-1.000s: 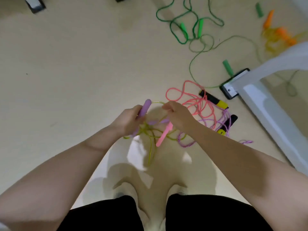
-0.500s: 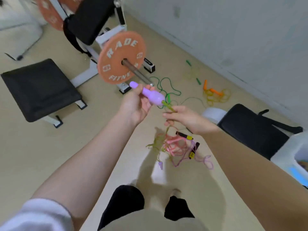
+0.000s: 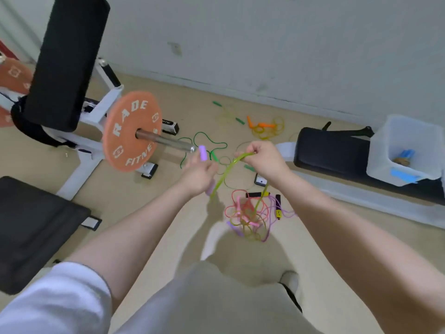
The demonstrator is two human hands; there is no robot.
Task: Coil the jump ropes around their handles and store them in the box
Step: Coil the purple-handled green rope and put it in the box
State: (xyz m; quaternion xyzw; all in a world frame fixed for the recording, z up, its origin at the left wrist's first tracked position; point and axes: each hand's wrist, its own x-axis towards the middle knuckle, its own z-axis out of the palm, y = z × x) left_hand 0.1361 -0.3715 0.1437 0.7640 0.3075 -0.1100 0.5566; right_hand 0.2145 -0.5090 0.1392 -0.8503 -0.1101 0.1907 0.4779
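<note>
Left hand grasping purple handle, right hand at its 3 o'clock pinching yellow-green rope, tangled ropes on floor at 6 o'clock, box at far 3 o'clock.
</note>
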